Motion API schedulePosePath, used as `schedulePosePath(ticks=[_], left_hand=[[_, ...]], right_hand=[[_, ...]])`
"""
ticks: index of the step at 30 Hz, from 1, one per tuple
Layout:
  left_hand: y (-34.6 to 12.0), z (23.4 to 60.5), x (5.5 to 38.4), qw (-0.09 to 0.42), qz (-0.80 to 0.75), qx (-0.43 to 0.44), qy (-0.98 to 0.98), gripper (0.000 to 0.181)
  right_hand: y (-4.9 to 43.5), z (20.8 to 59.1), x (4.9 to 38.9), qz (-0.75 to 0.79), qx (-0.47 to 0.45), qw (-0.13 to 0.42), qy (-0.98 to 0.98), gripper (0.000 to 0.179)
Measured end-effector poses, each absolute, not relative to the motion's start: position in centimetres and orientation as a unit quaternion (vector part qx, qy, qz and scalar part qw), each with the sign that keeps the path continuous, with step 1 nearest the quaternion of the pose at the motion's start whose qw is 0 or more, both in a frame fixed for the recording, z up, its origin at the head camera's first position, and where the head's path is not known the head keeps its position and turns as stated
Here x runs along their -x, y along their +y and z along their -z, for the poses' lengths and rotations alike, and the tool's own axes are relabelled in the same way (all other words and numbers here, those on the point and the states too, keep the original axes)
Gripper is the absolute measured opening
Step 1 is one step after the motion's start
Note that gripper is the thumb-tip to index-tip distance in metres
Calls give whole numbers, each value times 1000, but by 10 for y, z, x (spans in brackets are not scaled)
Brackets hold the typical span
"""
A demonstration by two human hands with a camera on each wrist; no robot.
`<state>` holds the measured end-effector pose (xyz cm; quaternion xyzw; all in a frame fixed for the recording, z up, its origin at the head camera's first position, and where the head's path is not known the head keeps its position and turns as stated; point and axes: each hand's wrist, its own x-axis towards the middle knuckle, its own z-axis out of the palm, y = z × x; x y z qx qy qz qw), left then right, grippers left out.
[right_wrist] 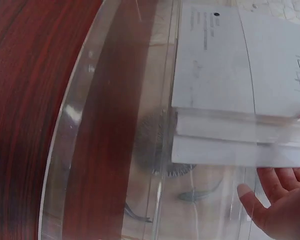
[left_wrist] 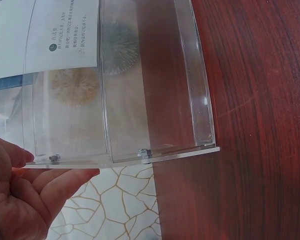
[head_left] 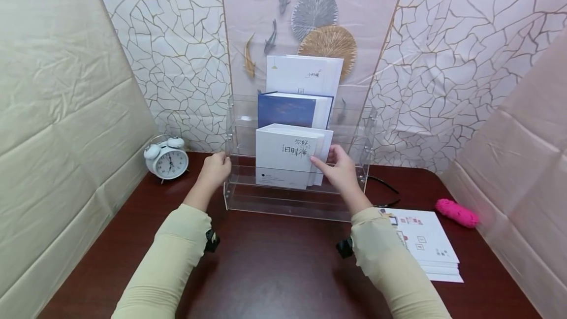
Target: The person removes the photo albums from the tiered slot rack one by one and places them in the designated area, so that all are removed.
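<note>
A clear acrylic rack [head_left: 288, 205] stands at the back of the table with its tiers stepped upward. On its lowest tier lean white books [head_left: 283, 149] with dark lettering on the front cover. My right hand [head_left: 342, 170] holds these books by their right edge, thumb on the front cover and fingers behind, as the right wrist view shows the hand [right_wrist: 285, 200] around them. At the rack's left side, my left hand [head_left: 214, 169] pinches the upright side panel [left_wrist: 125, 164] between thumb and fingers. Behind rise a blue-covered book [head_left: 285, 110] and a taller white book [head_left: 292, 74].
A white twin-bell alarm clock [head_left: 172, 161] stands left of the rack. At the right lie a stack of white books [head_left: 427, 240] and a bright pink bundle [head_left: 457, 212]. A dark thin cord [head_left: 385, 183] lies beside the rack. Patterned cloth hangs behind the table.
</note>
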<state>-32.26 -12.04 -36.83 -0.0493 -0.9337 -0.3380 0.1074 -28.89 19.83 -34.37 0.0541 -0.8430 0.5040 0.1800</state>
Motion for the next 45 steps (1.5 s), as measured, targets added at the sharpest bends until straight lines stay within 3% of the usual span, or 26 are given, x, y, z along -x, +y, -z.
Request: schedulePosePath(ticks=[8,24,45], left_hand=[[-119,368,324,102,337,49,-935,28],[-119,367,325,101,333,56,-936,28],[-123,367,324,98,336,59,-935,28]], right_hand=[[180,354,290,-430,-33,235,-871,75],[175,352,293,-478,-11,244,-844,69],[161,338,298,-459,-77,286,-838,63]])
